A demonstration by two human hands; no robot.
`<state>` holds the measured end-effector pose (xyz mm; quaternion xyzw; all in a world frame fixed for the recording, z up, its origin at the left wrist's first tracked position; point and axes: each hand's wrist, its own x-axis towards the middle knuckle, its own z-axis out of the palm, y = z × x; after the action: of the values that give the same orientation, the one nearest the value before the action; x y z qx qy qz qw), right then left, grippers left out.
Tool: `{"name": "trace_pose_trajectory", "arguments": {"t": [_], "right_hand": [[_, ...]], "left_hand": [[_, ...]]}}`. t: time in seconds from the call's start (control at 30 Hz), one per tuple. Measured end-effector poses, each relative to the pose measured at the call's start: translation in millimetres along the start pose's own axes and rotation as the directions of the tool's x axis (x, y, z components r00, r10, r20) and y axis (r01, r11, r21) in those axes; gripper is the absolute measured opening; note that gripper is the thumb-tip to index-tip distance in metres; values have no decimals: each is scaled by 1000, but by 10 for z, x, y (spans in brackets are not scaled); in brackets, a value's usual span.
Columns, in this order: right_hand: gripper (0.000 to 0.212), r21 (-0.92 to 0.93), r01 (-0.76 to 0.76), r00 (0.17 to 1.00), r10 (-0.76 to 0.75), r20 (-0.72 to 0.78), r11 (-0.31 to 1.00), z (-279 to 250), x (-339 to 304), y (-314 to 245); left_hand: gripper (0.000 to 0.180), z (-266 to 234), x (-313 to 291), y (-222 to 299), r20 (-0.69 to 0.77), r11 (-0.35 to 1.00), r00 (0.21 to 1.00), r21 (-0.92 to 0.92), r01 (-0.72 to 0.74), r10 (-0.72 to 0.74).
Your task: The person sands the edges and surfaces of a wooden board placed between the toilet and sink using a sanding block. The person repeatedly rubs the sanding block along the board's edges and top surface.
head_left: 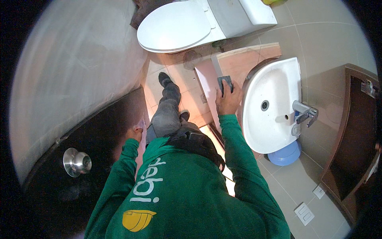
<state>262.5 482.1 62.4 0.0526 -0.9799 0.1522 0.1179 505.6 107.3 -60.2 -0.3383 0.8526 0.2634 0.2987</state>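
Note:
My right hand [230, 99] is closed on a dark grey sponge-like block [225, 83]. It presses the block against a pale pinkish panel [240, 59] beside the sink, near the panel's light strip. My left hand [134, 134] hangs low by my left thigh, next to the dark door. Its fingers are closed on a thin pale pink cloth [141, 126], part of which trails down along my side. Whether the block is a sponge or a sanding pad cannot be made out.
A white washbasin [272, 95] with a chrome tap [305, 112] stands to my right, above a blue tub [284, 154]. Ahead is a white toilet [175, 26], lid down. A dark door [95, 131] with a round knob [81, 162] stands left; a brown cabinet [338, 159] hangs right.

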Motion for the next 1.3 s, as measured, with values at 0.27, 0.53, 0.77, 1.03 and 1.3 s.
{"name": "trace_pose_trajectory", "arguments": {"t": [0.27,0.53,0.77,1.03,1.3], "right_hand": [[32,19,19,1000,-19,0,1000,97,-9,168],[32,88,167,980,-156,-126,982,371,626,85],[35,110,4,1000,-4,-8,994,252,24,203],[30,69,180,980,-173,-96,981,418,578,70],[25,26,55,998,-55,-7,998,138,13,159]], "left_hand": [[24,15,74,65,-17,995,996,-58,-85,84],[28,-43,15,86,1,991,999,-125,-38,38],[31,-86,-9,-40,1,996,996,-11,-85,85],[29,-129,-21,99,20,997,1000,-82,0,1],[24,-316,-113,200,-9,995,999,-92,-32,32]]}}
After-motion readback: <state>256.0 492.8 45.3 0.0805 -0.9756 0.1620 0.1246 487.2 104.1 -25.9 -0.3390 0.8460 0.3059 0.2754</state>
